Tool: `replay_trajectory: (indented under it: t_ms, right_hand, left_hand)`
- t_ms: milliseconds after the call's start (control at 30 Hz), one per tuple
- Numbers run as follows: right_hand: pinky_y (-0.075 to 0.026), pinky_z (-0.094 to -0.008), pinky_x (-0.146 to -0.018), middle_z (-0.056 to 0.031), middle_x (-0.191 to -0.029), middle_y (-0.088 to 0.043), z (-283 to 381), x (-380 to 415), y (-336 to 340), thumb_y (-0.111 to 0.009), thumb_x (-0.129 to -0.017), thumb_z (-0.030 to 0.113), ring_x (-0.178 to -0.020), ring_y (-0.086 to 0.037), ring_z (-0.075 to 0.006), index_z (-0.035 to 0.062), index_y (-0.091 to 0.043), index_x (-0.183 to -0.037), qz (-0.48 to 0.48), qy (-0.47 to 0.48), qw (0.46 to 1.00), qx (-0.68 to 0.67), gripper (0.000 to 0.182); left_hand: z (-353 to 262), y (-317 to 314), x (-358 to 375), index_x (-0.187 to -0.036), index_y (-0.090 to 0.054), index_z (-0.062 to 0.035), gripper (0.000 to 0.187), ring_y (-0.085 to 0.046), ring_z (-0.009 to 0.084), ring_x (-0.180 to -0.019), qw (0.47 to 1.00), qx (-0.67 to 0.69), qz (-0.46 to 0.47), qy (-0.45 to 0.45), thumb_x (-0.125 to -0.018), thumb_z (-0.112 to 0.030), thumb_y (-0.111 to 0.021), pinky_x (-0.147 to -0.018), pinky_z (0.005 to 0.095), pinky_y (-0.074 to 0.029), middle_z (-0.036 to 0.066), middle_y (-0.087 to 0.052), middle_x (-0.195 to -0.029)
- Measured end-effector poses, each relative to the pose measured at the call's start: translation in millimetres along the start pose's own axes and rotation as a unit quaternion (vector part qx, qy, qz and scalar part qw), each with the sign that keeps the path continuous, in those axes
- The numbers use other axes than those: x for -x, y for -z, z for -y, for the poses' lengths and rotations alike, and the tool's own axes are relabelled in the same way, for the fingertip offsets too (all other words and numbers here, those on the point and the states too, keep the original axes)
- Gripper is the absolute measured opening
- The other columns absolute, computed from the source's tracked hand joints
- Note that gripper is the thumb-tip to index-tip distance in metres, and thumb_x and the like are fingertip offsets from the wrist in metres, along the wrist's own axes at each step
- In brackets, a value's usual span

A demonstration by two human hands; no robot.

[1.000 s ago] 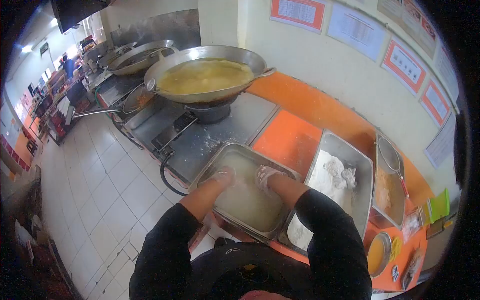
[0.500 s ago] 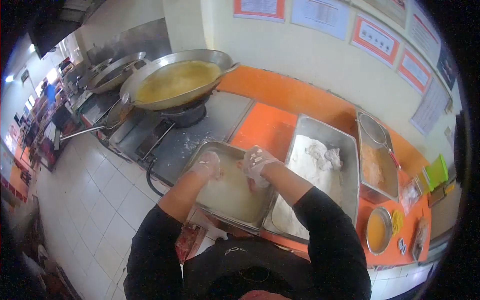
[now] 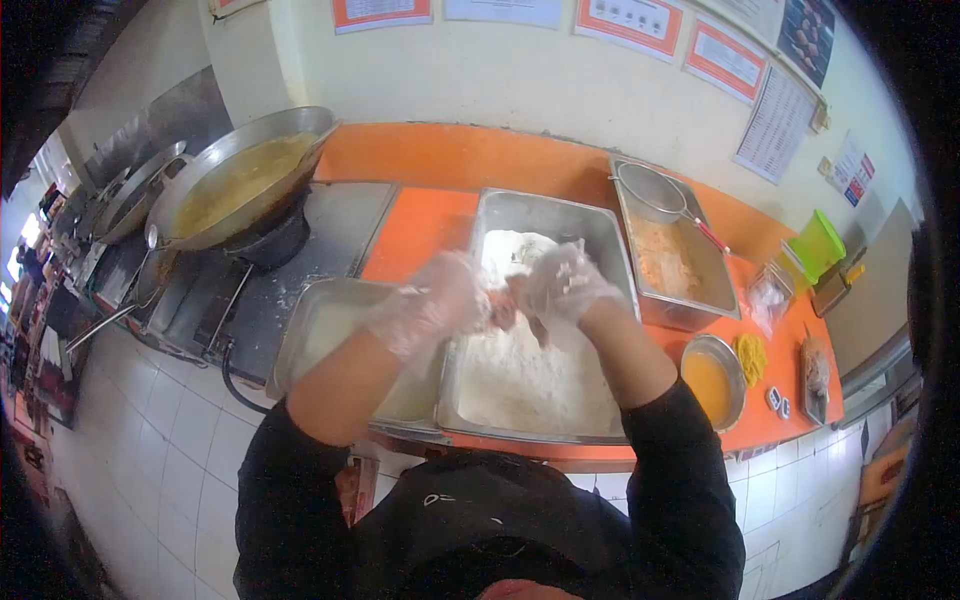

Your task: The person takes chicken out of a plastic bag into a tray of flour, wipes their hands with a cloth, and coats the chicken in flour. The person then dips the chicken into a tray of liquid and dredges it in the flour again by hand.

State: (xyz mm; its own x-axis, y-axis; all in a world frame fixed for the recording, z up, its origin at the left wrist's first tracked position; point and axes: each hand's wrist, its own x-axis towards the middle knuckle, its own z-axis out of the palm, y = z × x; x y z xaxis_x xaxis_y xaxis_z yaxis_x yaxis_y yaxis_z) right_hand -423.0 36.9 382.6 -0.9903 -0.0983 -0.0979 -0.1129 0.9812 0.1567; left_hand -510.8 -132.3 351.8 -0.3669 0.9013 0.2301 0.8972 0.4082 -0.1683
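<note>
My left hand [image 3: 435, 300], in a clear plastic glove, is closed on a reddish piece of raw meat [image 3: 502, 310] at the left side of the flour tray. Beside it, my right hand [image 3: 565, 285] is gloved too, dusted with white, and closed on raw meat that hangs below its fingers. Both hands are over the steel tray [image 3: 625, 250] of white flour [image 3: 520, 385]. Under my left forearm stands a second steel tray of cloudy liquid [image 3: 340, 325]. How many meat pieces I hold is hidden by the gloves.
A large wok of oil [image 3: 245, 185] sits on a burner at left, with a long-handled strainer [image 3: 110, 325] near it. To the right are a tray of orange crumbs [image 3: 665, 260] with a sieve [image 3: 652, 190] on it, a bowl of orange liquid [image 3: 708, 385] and a yellow cloth [image 3: 750, 360].
Both hands have moved right, out of the cloudy liquid and over the flour tray, bringing raw meat along. The head view has turned to the right.
</note>
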Motion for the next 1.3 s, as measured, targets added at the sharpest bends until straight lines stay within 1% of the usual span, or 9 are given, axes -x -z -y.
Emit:
replay_trajectory:
  t_ms: [133,633,733,967,1067,1133,1200,1267,1300]
  right_hand:
    - [-0.045,-0.0299,-0.074,-0.0092,-0.078,-0.060,-40.4,-0.6,-122.5,-0.048,-0.077,0.035,-0.080,-0.057,-0.0217,0.0089,-0.061,-0.079,-0.061,0.021,0.998,-0.027,0.030]
    - [-0.044,-0.0370,-0.057,-0.0135,-0.070,-0.059,-62.4,-1.8,-128.1,-0.058,-0.068,0.029,-0.064,-0.057,-0.0282,0.0070,-0.060,-0.067,-0.099,-0.020,0.994,-0.029,0.023]
    - [-0.044,-0.0360,-0.051,-0.0135,-0.064,-0.059,-66.5,1.9,-152.6,-0.057,-0.069,0.033,-0.058,-0.058,-0.0262,0.0086,-0.060,-0.061,-0.170,-0.058,0.978,-0.103,0.026]
    - [-0.040,-0.0303,-0.051,-0.0081,-0.061,-0.056,-86.3,-0.1,-176.0,-0.059,-0.068,0.024,-0.056,-0.053,-0.0203,0.0082,-0.056,-0.059,-0.179,-0.173,0.924,-0.290,0.018]
    - [-0.038,-0.0269,-0.049,-0.0047,-0.066,-0.053,-116.6,-5.8,-230.1,-0.054,-0.073,0.022,-0.057,-0.050,-0.0168,0.0100,-0.053,-0.066,-0.151,-0.222,0.688,-0.674,0.014]
    - [-0.036,-0.0253,-0.042,0.0000,-0.065,-0.047,-114.5,9.8,-213.8,-0.046,-0.080,0.022,-0.052,-0.046,-0.0144,0.0112,-0.048,-0.070,-0.127,-0.186,0.192,-0.955,0.014]
    - [-0.036,-0.0258,-0.042,0.0006,-0.066,-0.046,-102.2,19.1,-186.0,-0.044,-0.080,0.019,-0.053,-0.046,-0.0140,0.0110,-0.046,-0.072,-0.165,-0.194,0.265,-0.930,0.012]
    - [-0.038,-0.0283,-0.048,-0.0027,-0.070,-0.051,-92.0,22.2,-159.5,-0.047,-0.075,0.013,-0.061,-0.051,-0.0154,0.0097,-0.049,-0.072,-0.204,-0.224,0.827,-0.474,0.005]
    - [-0.039,-0.0296,-0.052,-0.0044,-0.071,-0.054,-89.2,23.5,-153.2,-0.049,-0.072,0.010,-0.066,-0.053,-0.0161,0.0090,-0.051,-0.072,-0.175,-0.192,0.957,-0.130,0.002]
  left_hand:
    - [-58.8,-27.8,-20.1,-0.076,-0.065,-0.0069,0.023,-0.059,0.0286,-0.076,0.968,0.044,0.227,0.101,-0.070,-0.028,-0.057,-0.067,0.0399,-0.047,0.014,-0.062,-0.083]
    - [39.0,-56.6,126.6,-0.088,-0.061,-0.0140,0.019,-0.057,0.0200,-0.070,0.891,0.109,-0.401,0.181,-0.070,-0.013,-0.054,-0.063,0.0344,-0.045,0.001,-0.062,-0.082]
    - [82.3,-52.0,205.5,-0.100,-0.058,-0.0165,0.027,-0.060,0.0193,-0.073,0.888,-0.202,-0.271,0.311,-0.075,-0.012,-0.051,-0.060,0.0347,-0.046,0.000,-0.063,-0.089]
    - [216.4,-134.8,411.9,-0.094,-0.061,-0.0081,0.032,-0.058,0.0365,-0.079,0.698,-0.090,-0.053,0.709,-0.088,-0.030,-0.038,-0.069,0.0442,-0.045,0.019,-0.060,-0.089]
    - [260.1,-179.3,452.7,-0.096,-0.060,-0.0062,0.044,-0.055,0.0388,-0.091,0.575,0.008,-0.123,0.808,-0.086,-0.042,-0.036,-0.078,0.0466,-0.042,0.023,-0.058,-0.095]
    - [280.6,-200.8,470.8,-0.097,-0.059,-0.0049,0.048,-0.054,0.0386,-0.094,0.606,0.013,-0.155,0.780,-0.085,-0.046,-0.037,-0.080,0.0460,-0.041,0.023,-0.058,-0.096]
    - [303.5,-230.7,492.4,-0.097,-0.059,-0.0040,0.049,-0.054,0.0378,-0.093,0.680,-0.008,-0.134,0.720,-0.085,-0.047,-0.038,-0.080,0.0448,-0.041,0.023,-0.058,-0.096]
    - [298.2,-215.1,469.2,-0.096,-0.059,-0.0038,0.049,-0.055,0.0373,-0.092,0.653,0.042,-0.146,0.742,-0.085,-0.047,-0.039,-0.079,0.0440,-0.042,0.022,-0.058,-0.096]
    - [289.6,-197.0,450.1,-0.095,-0.059,-0.0039,0.049,-0.055,0.0371,-0.091,0.610,0.084,-0.158,0.772,-0.085,-0.047,-0.039,-0.079,0.0438,-0.042,0.022,-0.058,-0.096]
